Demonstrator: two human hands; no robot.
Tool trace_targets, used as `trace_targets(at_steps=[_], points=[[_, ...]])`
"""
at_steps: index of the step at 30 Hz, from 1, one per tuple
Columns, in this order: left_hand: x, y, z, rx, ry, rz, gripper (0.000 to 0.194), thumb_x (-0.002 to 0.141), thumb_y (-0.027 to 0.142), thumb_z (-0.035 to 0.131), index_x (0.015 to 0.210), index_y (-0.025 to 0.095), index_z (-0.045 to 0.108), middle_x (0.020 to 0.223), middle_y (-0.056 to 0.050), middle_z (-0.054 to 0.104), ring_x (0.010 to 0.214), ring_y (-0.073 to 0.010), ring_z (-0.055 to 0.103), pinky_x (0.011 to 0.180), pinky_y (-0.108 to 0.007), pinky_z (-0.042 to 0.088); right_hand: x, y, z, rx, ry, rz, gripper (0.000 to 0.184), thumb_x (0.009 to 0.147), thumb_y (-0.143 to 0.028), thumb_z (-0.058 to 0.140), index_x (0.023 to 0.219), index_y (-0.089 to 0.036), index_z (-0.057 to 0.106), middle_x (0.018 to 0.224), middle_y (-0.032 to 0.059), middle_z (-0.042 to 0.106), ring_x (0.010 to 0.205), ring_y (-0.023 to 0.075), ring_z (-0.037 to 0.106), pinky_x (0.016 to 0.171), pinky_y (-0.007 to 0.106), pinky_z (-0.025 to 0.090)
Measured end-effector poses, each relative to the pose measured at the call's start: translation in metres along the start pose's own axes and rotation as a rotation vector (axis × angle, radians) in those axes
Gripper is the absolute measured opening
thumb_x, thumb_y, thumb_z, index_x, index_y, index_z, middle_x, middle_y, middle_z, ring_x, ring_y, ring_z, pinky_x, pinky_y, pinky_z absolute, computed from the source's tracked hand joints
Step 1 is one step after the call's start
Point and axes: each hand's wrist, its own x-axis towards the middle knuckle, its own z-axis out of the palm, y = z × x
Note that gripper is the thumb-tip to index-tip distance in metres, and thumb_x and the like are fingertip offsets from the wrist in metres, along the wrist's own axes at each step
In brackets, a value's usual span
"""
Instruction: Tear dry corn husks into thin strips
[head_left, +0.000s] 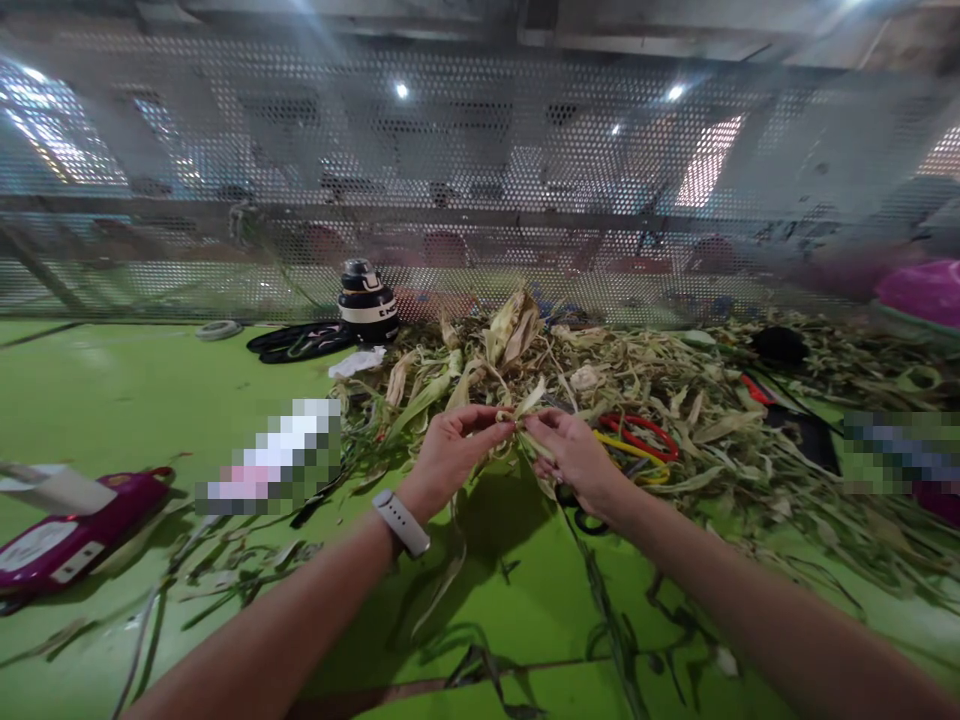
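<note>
Both hands meet at the middle of the view, above the green tabletop [525, 560]. Between thumb and fingers, my left hand [457, 445] pinches a small pale knot of dried leaf strip [505, 416]. Close beside it, my right hand [570, 450] is closed on the same leaf strip, whose pale end sticks up between the hands. A long thin strip hangs below my left hand. Dark scissor-like loops [591, 520] show just under my right hand, partly hidden. Right of that hand lie scissors with red handles [649, 430] and a yellow-handled tool [637, 455].
A heap of dried leaves [675, 390] spreads across the back and right. Behind it stands a perforated metal screen [480, 180]. A black bottle [367, 305], a black coiled item [300, 342] and a roll of tape [219, 329] sit at back left. A magenta device [82, 540] lies left.
</note>
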Motion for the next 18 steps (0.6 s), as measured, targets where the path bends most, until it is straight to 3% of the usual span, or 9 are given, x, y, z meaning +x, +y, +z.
trace_targets(at_steps=[3,5,8,12,15,18], points=[[0.0,0.0,0.001,-0.029,0.08,0.008,0.028,0.059,0.029,0.073,0.081,0.013,0.068,0.076,-0.004,0.067,0.067,-0.0122,0.057,0.062,-0.024,0.043,-0.001,0.002,-0.003,-0.19,-0.009,-0.119,0.033,0.076,-0.051,0.054,0.076,-0.019,0.046,0.047,-0.0097,0.04,0.032,0.0054,0.034,0.034,0.02,0.03],[0.0,0.0,0.001,-0.03,0.116,0.007,0.028,0.059,0.03,0.073,0.081,0.013,0.066,0.075,-0.004,0.066,0.067,-0.0125,0.056,0.062,-0.024,0.043,-0.004,0.002,-0.004,-0.433,-0.016,-0.277,0.031,0.079,-0.049,0.051,0.076,-0.018,0.051,0.052,-0.0056,0.047,0.041,0.0088,0.043,0.039,0.021,0.033],[0.0,-0.001,0.0,0.019,0.129,0.023,0.027,0.062,0.03,0.07,0.081,0.013,0.065,0.076,-0.004,0.066,0.069,-0.0131,0.056,0.065,-0.025,0.043,-0.009,-0.001,-0.006,-0.872,0.0,-0.583,0.023,0.087,-0.036,0.045,0.083,-0.017,0.058,0.072,0.0028,0.06,0.064,0.0143,0.054,0.057,0.025,0.039],[0.0,-0.001,-0.003,0.252,0.078,0.113,0.024,0.068,0.031,0.064,0.084,0.014,0.066,0.079,-0.005,0.065,0.07,-0.016,0.056,0.066,-0.028,0.043,-0.014,-0.006,-0.008,-1.393,0.012,-0.855,0.02,0.088,-0.019,0.042,0.094,-0.018,0.06,0.092,0.0098,0.06,0.084,0.0207,0.052,0.07,0.031,0.037],[0.0,0.001,-0.006,0.483,0.003,0.25,0.019,0.07,0.029,0.062,0.082,0.016,0.069,0.076,-0.006,0.065,0.073,-0.0192,0.056,0.071,-0.031,0.041,-0.013,-0.009,-0.011,-1.503,0.054,-1.004,0.02,0.084,-0.013,0.045,0.096,-0.019,0.059,0.113,0.0109,0.054,0.106,0.0249,0.043,0.085,0.037,0.032],[0.001,0.004,-0.009,0.571,-0.106,0.347,0.016,0.073,0.027,0.059,0.082,0.019,0.069,0.078,-0.007,0.065,0.075,-0.02,0.054,0.072,-0.031,0.039,-0.008,-0.01,-0.014,-1.454,0.041,-0.977,0.016,0.087,-0.017,0.043,0.092,-0.018,0.058,0.104,0.0094,0.058,0.099,0.0227,0.047,0.089,0.039,0.028]])
